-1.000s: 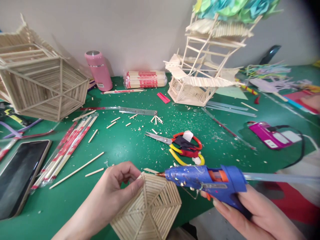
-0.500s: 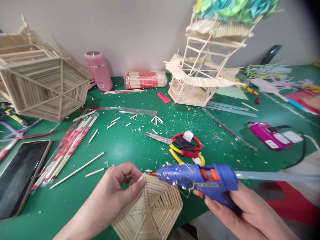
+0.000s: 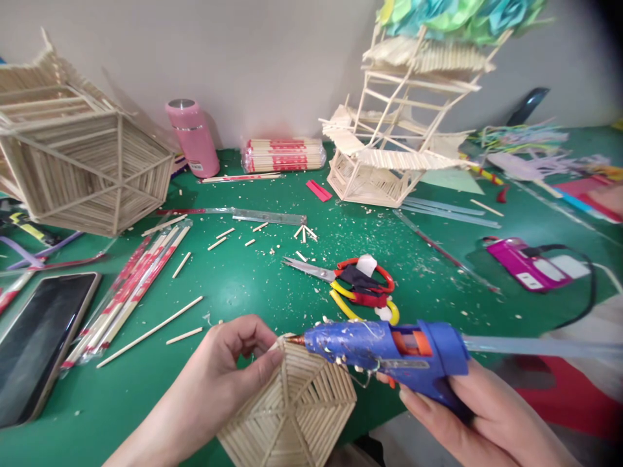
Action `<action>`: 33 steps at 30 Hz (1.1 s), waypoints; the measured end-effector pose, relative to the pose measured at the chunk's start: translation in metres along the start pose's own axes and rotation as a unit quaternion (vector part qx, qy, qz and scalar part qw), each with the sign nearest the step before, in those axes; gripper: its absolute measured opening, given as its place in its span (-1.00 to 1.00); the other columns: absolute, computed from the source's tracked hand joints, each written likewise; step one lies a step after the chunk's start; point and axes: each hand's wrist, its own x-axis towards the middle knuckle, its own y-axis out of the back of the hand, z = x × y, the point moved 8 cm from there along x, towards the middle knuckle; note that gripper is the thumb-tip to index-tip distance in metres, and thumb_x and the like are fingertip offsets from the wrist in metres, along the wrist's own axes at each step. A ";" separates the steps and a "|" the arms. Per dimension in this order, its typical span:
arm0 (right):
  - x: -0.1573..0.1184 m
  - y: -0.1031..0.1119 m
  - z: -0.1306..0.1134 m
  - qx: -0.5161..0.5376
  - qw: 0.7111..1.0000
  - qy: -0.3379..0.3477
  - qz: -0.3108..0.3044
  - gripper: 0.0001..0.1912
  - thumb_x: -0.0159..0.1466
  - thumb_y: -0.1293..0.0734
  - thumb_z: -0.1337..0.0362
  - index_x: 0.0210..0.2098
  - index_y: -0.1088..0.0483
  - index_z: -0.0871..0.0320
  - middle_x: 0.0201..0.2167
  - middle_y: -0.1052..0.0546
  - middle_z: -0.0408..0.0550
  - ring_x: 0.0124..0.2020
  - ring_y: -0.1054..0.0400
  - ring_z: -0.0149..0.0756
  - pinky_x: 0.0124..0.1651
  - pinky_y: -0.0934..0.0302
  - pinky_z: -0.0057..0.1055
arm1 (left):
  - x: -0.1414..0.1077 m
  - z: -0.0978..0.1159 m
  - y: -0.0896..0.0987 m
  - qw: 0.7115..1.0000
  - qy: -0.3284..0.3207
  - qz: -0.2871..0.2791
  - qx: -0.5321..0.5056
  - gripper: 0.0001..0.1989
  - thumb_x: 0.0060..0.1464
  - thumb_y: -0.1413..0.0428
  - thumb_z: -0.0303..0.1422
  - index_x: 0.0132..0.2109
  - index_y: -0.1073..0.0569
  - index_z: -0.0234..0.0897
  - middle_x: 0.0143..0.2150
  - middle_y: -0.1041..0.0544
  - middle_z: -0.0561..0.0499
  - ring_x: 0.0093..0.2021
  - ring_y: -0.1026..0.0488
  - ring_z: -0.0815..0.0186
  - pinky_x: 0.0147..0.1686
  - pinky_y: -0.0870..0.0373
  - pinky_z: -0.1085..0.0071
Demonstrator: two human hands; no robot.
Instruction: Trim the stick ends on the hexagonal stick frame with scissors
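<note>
A polygonal panel of thin wooden sticks (image 3: 311,412) lies at the bottom centre, with ribs meeting in its middle. My left hand (image 3: 243,363) pinches the panel's upper left corner between thumb and fingers. In my right hand (image 3: 467,408) is a blue glue gun (image 3: 370,347), gripped by its handle. The gun's brown nozzle (image 3: 294,339) points left at the panel's top edge, beside my left fingertips. A clear glue stick (image 3: 530,346) extends from the back of the gun. Bits of debris cling to the gun's barrel.
Scissors (image 3: 360,280) lie just beyond the gun. Wrapped sticks (image 3: 131,285) and a phone (image 3: 46,344) are at left. Stick structures (image 3: 92,162) (image 3: 389,162) stand at the back, with a pink bottle (image 3: 193,139) between. A magenta box with a cable (image 3: 530,264) sits at right.
The glue gun has shifted very slightly left and down at its nozzle, and its rear has moved a little right. My left hand keeps its hold on the panel.
</note>
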 end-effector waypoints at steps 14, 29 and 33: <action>0.000 0.002 0.008 0.012 1.000 -0.027 0.011 -0.58 0.18 -0.30 0.15 0.03 -0.36 0.01 -0.14 -0.56 -0.05 -0.15 -0.46 -0.08 -0.19 -0.40 -0.37 | 0.001 0.000 0.000 1.000 0.003 0.000 -0.003 -0.77 0.06 -0.04 -0.22 -0.41 -0.39 -0.29 -0.48 -0.43 0.04 -0.47 -0.31 0.38 -0.50 -0.21 0.48; -0.001 0.001 0.011 0.013 0.999 -0.033 0.007 -0.58 0.17 -0.31 0.16 0.03 -0.37 0.02 -0.16 -0.56 -0.04 -0.13 -0.45 -0.07 -0.16 -0.40 -0.34 | 0.001 -0.001 0.000 1.000 0.002 -0.003 0.003 -0.78 0.06 -0.03 -0.23 -0.40 -0.39 -0.29 -0.47 -0.44 0.03 -0.46 -0.33 0.37 -0.48 -0.23 0.46; -0.004 -0.003 0.018 0.006 0.999 -0.031 -0.004 -0.59 0.19 -0.29 0.16 0.05 -0.34 0.02 -0.12 -0.54 -0.02 -0.12 -0.44 -0.08 -0.16 -0.39 -0.35 | 0.001 -0.003 0.000 1.000 0.005 -0.001 -0.001 -0.78 0.07 -0.04 -0.22 -0.40 -0.39 -0.29 -0.47 -0.44 0.04 -0.46 -0.32 0.38 -0.49 -0.23 0.47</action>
